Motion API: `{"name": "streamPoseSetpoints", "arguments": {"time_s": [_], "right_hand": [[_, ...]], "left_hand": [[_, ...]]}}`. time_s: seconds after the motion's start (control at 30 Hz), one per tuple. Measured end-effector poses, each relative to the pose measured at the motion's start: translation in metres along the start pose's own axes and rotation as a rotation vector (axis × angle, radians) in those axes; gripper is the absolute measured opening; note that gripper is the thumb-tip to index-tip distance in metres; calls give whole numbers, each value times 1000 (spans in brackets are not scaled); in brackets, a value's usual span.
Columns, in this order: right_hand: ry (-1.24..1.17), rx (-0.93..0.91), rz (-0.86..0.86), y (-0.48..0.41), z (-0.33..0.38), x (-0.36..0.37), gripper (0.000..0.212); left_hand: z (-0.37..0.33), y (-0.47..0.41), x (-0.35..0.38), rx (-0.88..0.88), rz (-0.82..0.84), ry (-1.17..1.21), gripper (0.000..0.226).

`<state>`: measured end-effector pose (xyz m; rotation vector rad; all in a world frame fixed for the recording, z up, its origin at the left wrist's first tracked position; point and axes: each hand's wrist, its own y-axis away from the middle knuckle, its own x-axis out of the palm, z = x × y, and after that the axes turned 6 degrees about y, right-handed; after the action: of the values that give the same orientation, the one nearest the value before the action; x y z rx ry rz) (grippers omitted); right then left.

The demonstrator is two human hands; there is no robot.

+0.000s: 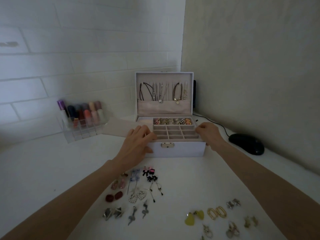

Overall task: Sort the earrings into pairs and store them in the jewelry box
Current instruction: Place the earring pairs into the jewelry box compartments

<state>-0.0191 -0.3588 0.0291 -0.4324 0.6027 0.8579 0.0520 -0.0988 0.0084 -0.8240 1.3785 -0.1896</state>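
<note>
On the near edge of the white table [52, 170], the earrings lie sorted in pairs: yellow heart earrings [194, 217], gold oval hoops [217, 212], pearl heart earrings [137, 196], dark red oval earrings [114, 196]. None is stored yet. Both forearms pass just above these rows. A low wrist or a careless pull back would probably sweep pairs together and undo the sorting.

Farther back stands the open jewelry box [174, 151]. The left hand [138, 142] lies over its left front corner, fingers nearly straight and thumb on the front wall; whether it grips cannot be told. The right hand [206, 132] has curled fingers pinching the right rim. The grid compartments [174, 132] are empty. Behind them sits a row of rings [173, 121].

Uneven lifting or tugging would likely tilt the tray and spill the rings. Dragging the box forward could plough into the nearest earrings. Necklaces [161, 92] hang in the raised lid.
</note>
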Motion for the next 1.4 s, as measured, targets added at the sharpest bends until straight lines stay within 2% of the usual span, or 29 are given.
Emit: {"name": "streamPoseSetpoints", "arguments": {"time_s": [0.2, 0.37, 0.57, 1.17, 1.3, 1.4], "right_hand": [[22, 11, 14, 2, -12, -21, 12], [7, 31, 18, 4, -20, -35, 17], [-5, 34, 46, 9, -17, -38, 13], [46, 37, 62, 10, -15, -45, 12], [84, 51, 110, 4, -15, -55, 24], [109, 46, 102, 4, -17, -58, 26]], "left_hand": [[-20, -9, 5, 63, 5, 58, 49], [-33, -20, 11, 84, 29, 93, 47], [-28, -27, -8, 64, 124, 235, 18], [-41, -26, -20, -12, 168, 234, 25], [-48, -33, -16, -8, 163, 240, 25], [-53, -35, -14, -6, 167, 247, 24]]}}
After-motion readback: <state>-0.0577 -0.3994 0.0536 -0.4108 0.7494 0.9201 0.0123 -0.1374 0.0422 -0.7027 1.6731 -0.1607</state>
